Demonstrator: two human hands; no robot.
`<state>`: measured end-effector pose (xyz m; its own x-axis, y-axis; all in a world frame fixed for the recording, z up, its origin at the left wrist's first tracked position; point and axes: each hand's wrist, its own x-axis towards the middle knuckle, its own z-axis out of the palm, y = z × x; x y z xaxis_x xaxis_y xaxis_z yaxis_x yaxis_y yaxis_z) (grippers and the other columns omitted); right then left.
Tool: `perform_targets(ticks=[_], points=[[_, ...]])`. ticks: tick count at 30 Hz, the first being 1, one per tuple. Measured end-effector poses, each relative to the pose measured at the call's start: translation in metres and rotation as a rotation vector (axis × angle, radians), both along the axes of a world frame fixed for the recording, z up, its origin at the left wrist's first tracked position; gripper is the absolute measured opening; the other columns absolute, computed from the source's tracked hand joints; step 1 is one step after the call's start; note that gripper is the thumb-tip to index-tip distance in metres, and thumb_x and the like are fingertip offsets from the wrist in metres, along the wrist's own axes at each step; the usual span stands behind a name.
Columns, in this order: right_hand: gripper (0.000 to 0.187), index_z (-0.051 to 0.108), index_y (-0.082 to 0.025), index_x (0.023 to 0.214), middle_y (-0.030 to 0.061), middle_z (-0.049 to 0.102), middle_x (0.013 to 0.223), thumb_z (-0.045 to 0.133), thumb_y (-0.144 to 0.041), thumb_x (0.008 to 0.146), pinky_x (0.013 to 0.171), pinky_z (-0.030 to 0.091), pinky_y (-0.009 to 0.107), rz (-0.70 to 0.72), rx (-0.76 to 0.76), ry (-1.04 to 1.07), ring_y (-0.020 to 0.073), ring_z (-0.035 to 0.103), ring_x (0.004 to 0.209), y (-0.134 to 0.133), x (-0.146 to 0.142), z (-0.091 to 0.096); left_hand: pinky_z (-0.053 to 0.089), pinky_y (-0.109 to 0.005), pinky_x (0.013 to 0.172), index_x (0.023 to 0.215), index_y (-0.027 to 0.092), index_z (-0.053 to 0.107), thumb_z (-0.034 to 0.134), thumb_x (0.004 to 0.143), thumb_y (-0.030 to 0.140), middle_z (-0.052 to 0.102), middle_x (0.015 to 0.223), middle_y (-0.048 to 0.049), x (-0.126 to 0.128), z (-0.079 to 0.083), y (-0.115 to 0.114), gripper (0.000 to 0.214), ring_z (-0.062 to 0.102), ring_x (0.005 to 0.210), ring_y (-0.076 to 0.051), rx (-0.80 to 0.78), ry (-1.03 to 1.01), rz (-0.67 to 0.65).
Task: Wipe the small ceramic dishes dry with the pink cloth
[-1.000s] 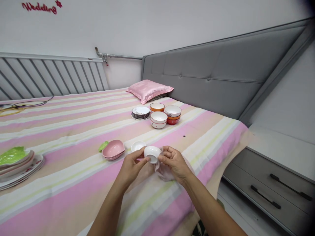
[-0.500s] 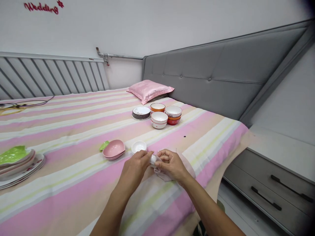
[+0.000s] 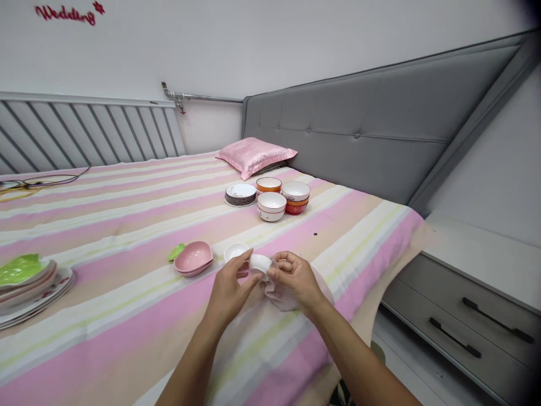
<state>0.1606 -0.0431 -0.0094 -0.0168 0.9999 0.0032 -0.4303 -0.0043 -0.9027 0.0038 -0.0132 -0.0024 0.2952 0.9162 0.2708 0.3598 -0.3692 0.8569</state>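
A small white bowl (image 3: 259, 263) is held up between my two hands, tilted so its inside shows. My left hand (image 3: 230, 287) pinches its left rim between thumb and fingers. My right hand (image 3: 296, 280) is closed on a thin pale pink cloth (image 3: 282, 296) pressed against the bowl's right side. The rest of the cloth trails onto the bed beneath that hand. Just behind my left fingers stands another small white bowl (image 3: 234, 250), partly covered by them. Left of it lie stacked pink leaf-shaped dishes (image 3: 193, 256) with a green leaf-shaped piece (image 3: 176, 252).
Farther back on the striped bedspread (image 3: 139, 304) stand stacked plates (image 3: 240, 192) and several bowls (image 3: 271, 204), near a pink pillow (image 3: 256, 155). More plates and dishes (image 3: 54, 290) are piled at the left edge. A drawer cabinet (image 3: 460, 299) stands right of the bed.
The small bowl has turned so its inside faces up toward me. My left hand has opened its grip wider, moving from over the bowl to its left rim. The view has shifted slightly.
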Motion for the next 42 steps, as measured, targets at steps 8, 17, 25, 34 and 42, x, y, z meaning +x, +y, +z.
perform_targets(ticks=[8,17,25,34,42], points=[[0.039,0.054,-0.016,0.087,-0.0038,0.062,0.065,0.077,-0.027,0.058,0.050,0.036,0.017,-0.016,-0.011,0.129,0.0051,0.050,0.052,0.002,0.002,-0.001,0.045,-0.031,0.077,0.112,0.011,0.057,0.058,0.075,0.035,0.065,0.100,-0.0105,0.002,0.015,-0.004,0.043,0.058,0.090,-0.021,-0.421,-0.311,-0.206],[0.035,0.051,-0.019,0.080,-0.0055,0.058,0.058,0.075,-0.031,0.058,0.046,0.038,0.018,0.048,0.005,0.006,0.0063,0.048,0.047,-0.001,0.000,0.000,0.044,-0.033,0.080,0.126,0.019,0.046,0.053,0.078,0.034,0.060,0.107,-0.0086,-0.015,0.002,0.009,0.051,0.056,0.090,-0.020,-0.117,-0.008,-0.173],[0.034,0.051,-0.018,0.077,-0.0038,0.061,0.061,0.076,-0.029,0.057,0.045,0.037,0.019,0.098,0.006,-0.058,0.0065,0.048,0.046,0.001,0.002,-0.010,0.044,-0.031,0.076,0.129,0.030,0.042,0.047,0.082,0.026,0.060,0.106,-0.0065,-0.016,0.007,0.000,0.047,0.056,0.088,-0.020,0.220,0.390,-0.130],[0.027,0.051,-0.020,0.077,-0.0046,0.060,0.060,0.072,-0.027,0.062,0.049,0.040,0.020,0.001,0.078,-0.142,0.0077,0.051,0.049,0.004,-0.002,-0.009,0.044,-0.036,0.084,0.125,0.026,0.047,0.056,0.077,0.029,0.057,0.114,-0.0083,-0.007,0.002,0.001,0.049,0.056,0.099,-0.022,0.087,0.116,-0.032],[0.010,0.055,-0.023,0.077,-0.0008,0.065,0.072,0.060,-0.020,0.069,0.056,0.045,0.024,-0.196,0.236,-0.371,0.0156,0.062,0.066,0.001,-0.006,-0.008,0.048,-0.033,0.082,0.102,0.016,0.057,0.049,0.081,0.044,0.065,0.099,-0.0101,0.007,0.009,-0.006,0.036,0.064,0.085,-0.018,-0.796,-0.602,-0.259]])
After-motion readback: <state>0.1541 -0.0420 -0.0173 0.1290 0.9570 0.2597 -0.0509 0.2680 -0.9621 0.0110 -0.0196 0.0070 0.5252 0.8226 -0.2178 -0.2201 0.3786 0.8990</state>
